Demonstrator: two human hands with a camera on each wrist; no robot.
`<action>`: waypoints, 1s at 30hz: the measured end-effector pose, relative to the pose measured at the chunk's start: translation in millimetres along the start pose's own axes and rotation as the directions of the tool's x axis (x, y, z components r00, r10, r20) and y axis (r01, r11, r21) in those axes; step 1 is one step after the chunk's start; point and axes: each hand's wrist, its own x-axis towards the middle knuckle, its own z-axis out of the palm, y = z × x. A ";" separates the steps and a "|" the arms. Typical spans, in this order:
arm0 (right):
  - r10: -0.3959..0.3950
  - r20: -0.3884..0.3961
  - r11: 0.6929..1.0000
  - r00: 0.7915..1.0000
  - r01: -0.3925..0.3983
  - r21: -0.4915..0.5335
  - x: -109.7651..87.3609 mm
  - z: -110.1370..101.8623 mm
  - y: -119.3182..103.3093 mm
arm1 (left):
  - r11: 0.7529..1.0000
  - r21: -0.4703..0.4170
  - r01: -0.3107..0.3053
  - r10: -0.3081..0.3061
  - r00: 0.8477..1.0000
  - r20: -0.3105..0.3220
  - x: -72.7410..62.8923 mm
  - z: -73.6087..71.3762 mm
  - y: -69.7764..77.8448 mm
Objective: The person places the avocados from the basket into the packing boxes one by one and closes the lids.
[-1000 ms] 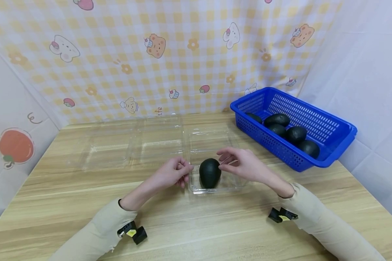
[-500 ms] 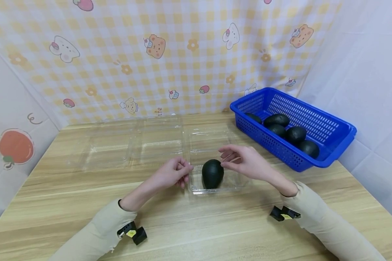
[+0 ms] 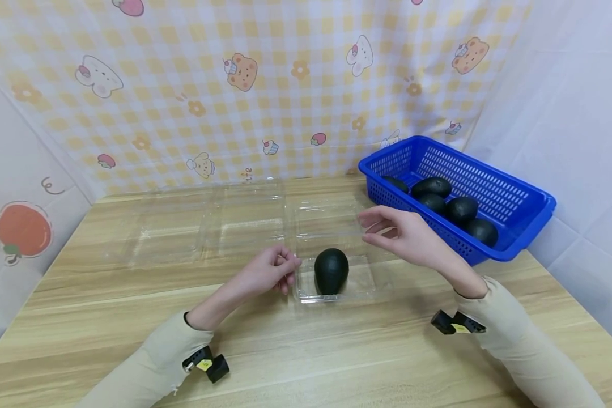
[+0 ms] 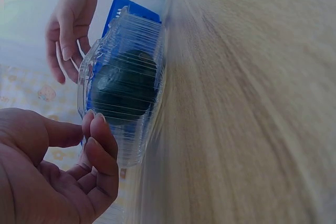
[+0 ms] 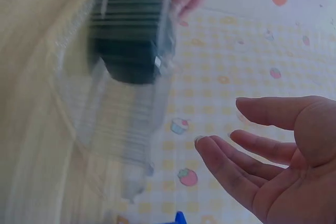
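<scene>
Head view: avocado [image 3: 331, 271] lies beside left grip [image 3: 271, 270].

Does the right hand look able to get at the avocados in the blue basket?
Probably yes: the right hand holds nothing and is near the basket, whose top is open, with nothing covering the avocados.

Blue basket [image 3: 489, 187], clear containers [image 3: 361, 275] on table [image 3: 306, 357]

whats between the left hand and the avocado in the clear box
The left wall of the clear box, then a narrow bare strip inside it, lie between the left hand and the avocado; the head view shows this.
</scene>
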 end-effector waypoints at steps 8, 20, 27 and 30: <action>-0.001 -0.026 0.999 1.000 0.000 -0.052 -3.8 -17.8 3.6 | 1.000 -0.001 0.009 -0.009 1.000 -0.003 -0.1 0.8 -0.4; 0.018 -0.050 0.996 0.999 -0.023 -0.090 -8.9 -47.8 12.1 | 1.000 -0.006 -0.001 0.001 1.000 0.011 -1.0 0.5 -0.1; 0.070 -0.053 0.990 0.996 -0.076 -0.121 -13.9 -65.1 18.5 | 1.000 -0.011 -0.003 0.003 1.000 0.009 -1.7 0.0 0.3; 0.102 -0.048 0.987 0.994 -0.107 -0.119 -15.6 -72.2 20.7 | 1.000 -0.015 -0.002 0.002 1.000 0.010 -1.5 0.4 0.5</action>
